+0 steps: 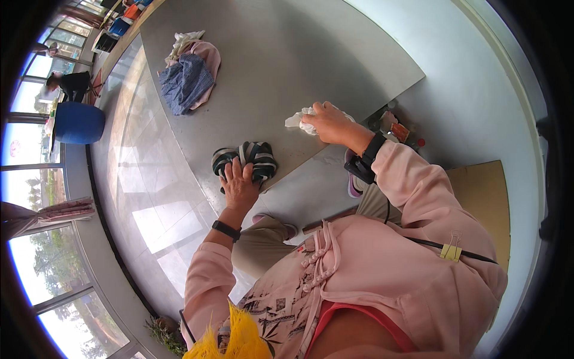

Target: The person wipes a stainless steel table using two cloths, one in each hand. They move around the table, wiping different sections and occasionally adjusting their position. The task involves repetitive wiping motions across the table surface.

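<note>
My left hand (240, 181) lies palm down on a rolled bundle of striped cloth (259, 155), dark green, black and pale grey. Its fingers are spread over the near side of the bundle, close to the corner of a grey metal-topped table (251, 89). In my right hand (332, 123) is a crumpled white cloth (296, 120), held at the table's near edge. My right fingers curl around it, and part of the cloth hangs out to the left. Farther off on the table sits a loose heap of a blue fabric (188, 83), a pink fabric (210, 54) and a cream one (186, 40).
Bottles and packets (397, 128) lie on the floor beyond the table's right edge, beside the white wall (484, 103). At left stand a blue barrel (80, 123) and, behind it, a bent-over person (74, 85). A cardboard sheet (484, 193) leans at right.
</note>
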`<move>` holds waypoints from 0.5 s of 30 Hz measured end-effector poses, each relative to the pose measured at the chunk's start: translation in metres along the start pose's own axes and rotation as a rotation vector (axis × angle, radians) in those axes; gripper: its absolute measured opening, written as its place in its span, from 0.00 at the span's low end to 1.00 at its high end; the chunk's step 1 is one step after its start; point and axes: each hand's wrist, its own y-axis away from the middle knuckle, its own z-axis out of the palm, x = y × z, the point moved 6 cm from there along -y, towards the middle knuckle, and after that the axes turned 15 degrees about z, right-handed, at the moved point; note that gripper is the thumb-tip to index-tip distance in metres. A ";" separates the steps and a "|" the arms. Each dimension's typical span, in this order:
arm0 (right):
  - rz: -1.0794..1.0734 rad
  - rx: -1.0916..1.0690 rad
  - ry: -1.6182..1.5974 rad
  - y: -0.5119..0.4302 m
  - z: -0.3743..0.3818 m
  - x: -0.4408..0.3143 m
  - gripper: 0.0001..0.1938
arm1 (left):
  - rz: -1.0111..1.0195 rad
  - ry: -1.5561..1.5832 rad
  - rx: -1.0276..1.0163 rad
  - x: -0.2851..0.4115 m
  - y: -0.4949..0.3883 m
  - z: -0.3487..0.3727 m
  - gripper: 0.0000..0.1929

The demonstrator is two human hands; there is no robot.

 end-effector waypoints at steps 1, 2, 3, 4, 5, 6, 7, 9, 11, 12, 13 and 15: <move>0.016 0.031 0.011 0.003 0.000 0.000 0.21 | -0.021 -0.015 -0.038 0.002 -0.001 -0.001 0.27; 0.050 0.021 0.031 0.005 0.002 0.000 0.21 | -0.024 -0.012 -0.002 0.004 -0.004 -0.005 0.26; 0.063 0.027 0.033 0.008 0.002 0.000 0.21 | -0.061 -0.004 -0.024 0.005 -0.003 -0.006 0.26; 0.075 0.023 0.048 0.011 0.003 0.000 0.22 | -0.072 0.020 0.013 0.010 -0.002 -0.008 0.25; 0.073 0.008 0.056 0.013 0.004 0.000 0.22 | -0.117 0.042 0.005 0.011 0.001 -0.009 0.25; 0.062 0.005 0.059 0.015 0.004 0.000 0.21 | -0.113 0.042 0.007 0.018 0.008 -0.009 0.25; 0.031 0.029 0.059 0.014 0.001 0.001 0.21 | -0.115 0.036 0.010 0.024 0.013 -0.009 0.25; 0.048 0.026 0.027 0.011 -0.003 0.014 0.19 | -0.028 -0.008 -0.030 0.041 0.032 -0.005 0.29; 0.139 0.039 0.048 0.005 -0.009 0.039 0.17 | 0.084 -0.032 -0.024 0.045 0.044 -0.004 0.30; 0.165 0.079 0.068 0.003 -0.014 0.055 0.17 | 0.090 -0.025 -0.020 0.038 0.044 -0.002 0.29; 0.207 0.103 0.096 -0.001 -0.021 0.074 0.17 | 0.067 0.009 0.005 0.024 0.041 -0.002 0.28; 0.317 0.131 0.183 -0.010 -0.031 0.109 0.17 | 0.024 0.053 0.051 -0.009 0.024 -0.002 0.26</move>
